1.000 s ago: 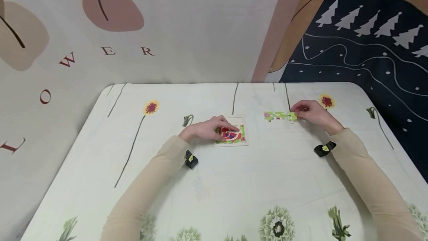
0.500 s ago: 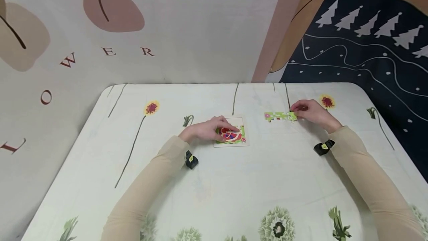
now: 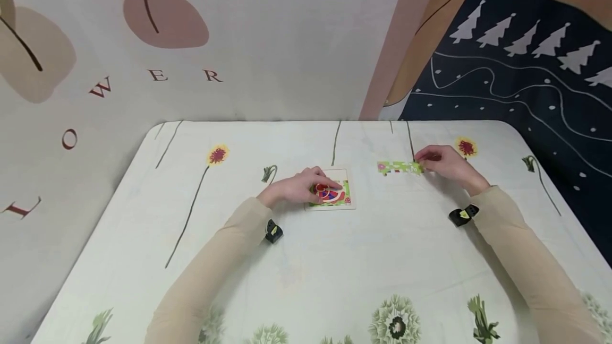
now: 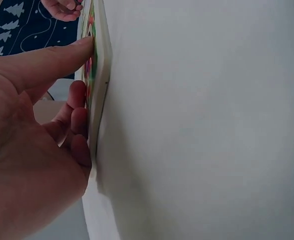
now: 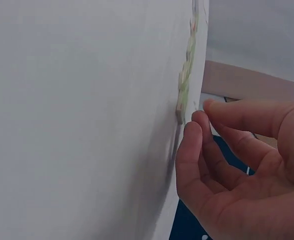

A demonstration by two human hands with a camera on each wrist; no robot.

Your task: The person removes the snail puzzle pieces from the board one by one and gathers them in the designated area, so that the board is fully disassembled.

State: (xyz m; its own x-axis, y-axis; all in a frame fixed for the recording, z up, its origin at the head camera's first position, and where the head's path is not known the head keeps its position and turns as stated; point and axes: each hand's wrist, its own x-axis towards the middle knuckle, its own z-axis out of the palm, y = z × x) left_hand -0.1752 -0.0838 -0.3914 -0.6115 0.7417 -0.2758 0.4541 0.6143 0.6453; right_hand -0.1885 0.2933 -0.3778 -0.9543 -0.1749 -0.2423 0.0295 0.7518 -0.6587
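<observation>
My left hand [image 3: 303,185] rests on a small wooden jigsaw puzzle board [image 3: 330,207] in the middle of the table, its thumb and fingertips on the picture. In the left wrist view, the board [image 4: 102,60] lies flat with the thumb [image 4: 61,59] pressing its face. The picture, red and blue with green edges, is partly hidden by the hand. To the right lies a strip of joined green puzzle pieces [image 3: 397,167]. My right hand [image 3: 444,162] is at the strip's right end. In the right wrist view its fingers are loosely bent beside the strip [image 5: 183,87], with nothing between them.
A white cloth printed with flowers covers the table [image 3: 334,259]. The table's far edge meets a pale wall hanging [image 3: 287,41], and a dark blue hanging with white trees [image 3: 516,68] borders the right side. Both wrists wear small black cameras [image 3: 273,231].
The head view has shifted slightly. Both hands, the puzzle board and the strip keep their places on the table.
</observation>
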